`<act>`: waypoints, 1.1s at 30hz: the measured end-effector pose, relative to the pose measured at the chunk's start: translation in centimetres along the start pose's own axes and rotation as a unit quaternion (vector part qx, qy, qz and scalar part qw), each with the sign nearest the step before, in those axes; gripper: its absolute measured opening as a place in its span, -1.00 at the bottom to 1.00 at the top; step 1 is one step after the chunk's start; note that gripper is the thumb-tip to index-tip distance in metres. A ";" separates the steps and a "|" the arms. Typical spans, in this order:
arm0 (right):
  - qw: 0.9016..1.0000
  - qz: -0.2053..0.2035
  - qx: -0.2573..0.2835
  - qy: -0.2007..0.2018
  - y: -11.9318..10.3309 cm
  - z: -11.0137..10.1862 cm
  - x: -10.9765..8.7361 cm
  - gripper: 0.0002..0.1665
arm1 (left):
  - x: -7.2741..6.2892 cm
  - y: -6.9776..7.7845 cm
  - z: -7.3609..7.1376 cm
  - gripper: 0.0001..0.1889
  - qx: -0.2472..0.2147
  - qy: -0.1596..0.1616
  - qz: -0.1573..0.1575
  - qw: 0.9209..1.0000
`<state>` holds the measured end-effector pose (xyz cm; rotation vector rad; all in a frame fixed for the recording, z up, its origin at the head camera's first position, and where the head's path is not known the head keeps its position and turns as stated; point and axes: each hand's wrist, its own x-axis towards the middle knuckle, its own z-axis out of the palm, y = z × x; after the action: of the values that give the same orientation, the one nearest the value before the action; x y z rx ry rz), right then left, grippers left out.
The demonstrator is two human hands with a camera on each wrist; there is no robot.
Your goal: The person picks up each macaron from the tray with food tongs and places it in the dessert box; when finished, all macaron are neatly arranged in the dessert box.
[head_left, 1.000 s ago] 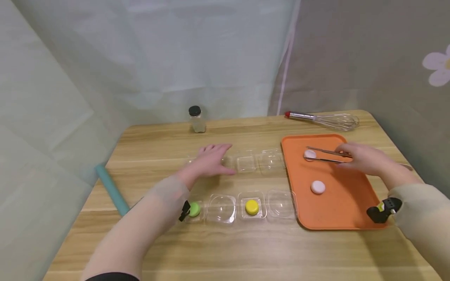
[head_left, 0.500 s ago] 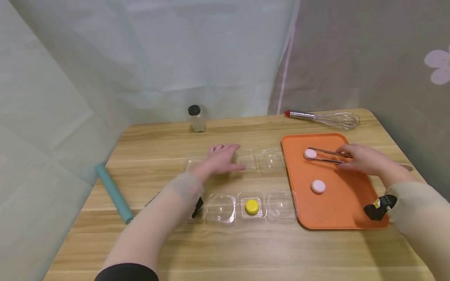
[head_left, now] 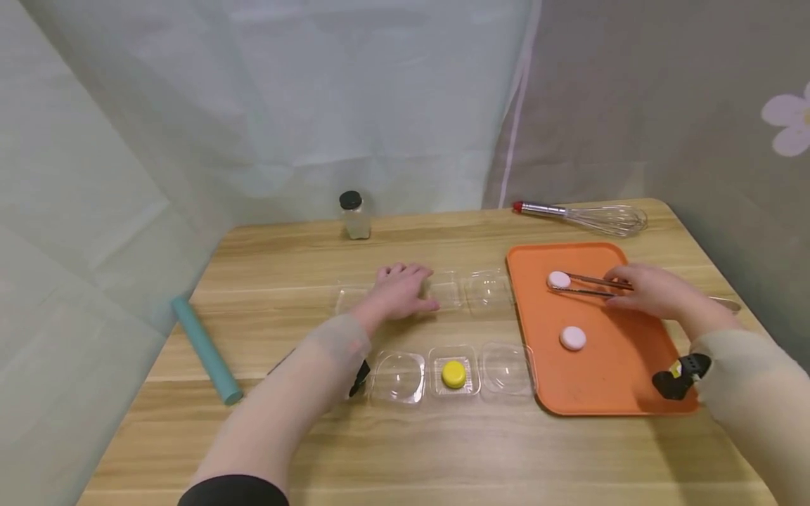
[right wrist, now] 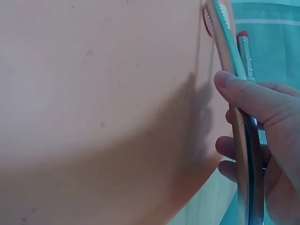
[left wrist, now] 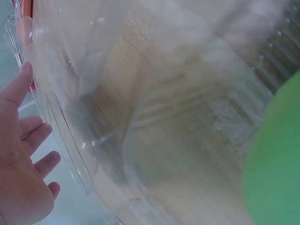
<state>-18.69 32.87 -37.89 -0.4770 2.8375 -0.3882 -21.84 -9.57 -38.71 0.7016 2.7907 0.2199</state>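
Observation:
My right hand (head_left: 648, 289) grips metal tongs (head_left: 598, 287) over the orange tray (head_left: 607, 379). The tong tips meet the sides of a pale pink macaron (head_left: 559, 280); in the right wrist view the tongs (right wrist: 236, 93) have toothed tips against it. A second pink macaron (head_left: 572, 338) lies nearer on the tray. My left hand (head_left: 400, 294), fingers spread and holding nothing, is over the back clear plastic box (head_left: 443, 289) row; whether it touches one I cannot tell. A green macaron (left wrist: 274, 164) fills the left wrist view's right edge. A yellow macaron (head_left: 453, 374) sits in a front box.
Open clear lids (head_left: 508, 369) stand beside the front boxes, and another lid (head_left: 489, 289) at the back. A teal rolling pin (head_left: 205, 350) lies left. A black-capped jar (head_left: 356, 216) and a whisk (head_left: 585, 215) are along the back edge.
The tong arms have drawn closer together on the pink macaron. My left hand has shifted right along the back boxes, its forearm now covering the green macaron in the head view.

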 end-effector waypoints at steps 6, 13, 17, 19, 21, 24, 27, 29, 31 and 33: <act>1.000 0.000 0.001 0.006 -0.1 -0.5 -0.2 -0.49 | 0.4 0.2 0.2 -0.17 0.017 0.000 -0.004 1.000; 1.000 -0.008 0.001 0.018 -1.6 -1.3 0.3 -0.52 | 0.4 0.3 0.0 -0.19 0.016 -0.002 -0.004 1.000; 0.999 -0.024 0.000 0.025 -3.1 -1.7 0.8 -0.51 | 0.2 0.2 -0.1 -0.19 0.007 0.000 -0.004 1.000; 0.999 -0.032 -0.005 0.026 -3.9 -1.9 1.1 -0.49 | 0.2 0.1 0.0 -0.19 0.004 0.001 -0.006 1.000; 0.999 -0.038 -0.010 0.026 -4.6 -2.0 1.4 -0.48 | 0.3 0.0 0.0 -0.18 0.003 0.004 -0.007 1.000; 0.999 -0.044 -0.014 0.021 -5.6 -2.1 1.8 -0.46 | 0.5 -0.1 0.1 -0.18 0.000 0.005 -0.009 1.000; 0.998 -0.052 -0.014 0.016 -6.6 -2.2 2.3 -0.46 | 0.7 -0.1 0.1 -0.17 -0.001 0.006 -0.006 1.000; 0.998 -0.059 -0.015 0.013 -7.3 -2.1 2.7 -0.46 | 0.8 -0.1 0.1 -0.17 -0.001 0.006 -0.004 1.000; 0.997 -0.068 -0.018 0.009 -8.2 -2.0 3.3 -0.46 | 0.8 -0.1 0.1 -0.17 -0.001 0.006 -0.003 1.000; 0.997 -0.080 -0.016 0.005 -9.0 -1.9 3.8 -0.47 | 0.8 -0.1 0.0 -0.17 0.001 0.006 -0.005 1.000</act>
<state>-20.14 23.75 -34.20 -0.7144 2.8272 -0.3749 -22.51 -9.28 -38.89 0.6893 2.8047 0.2194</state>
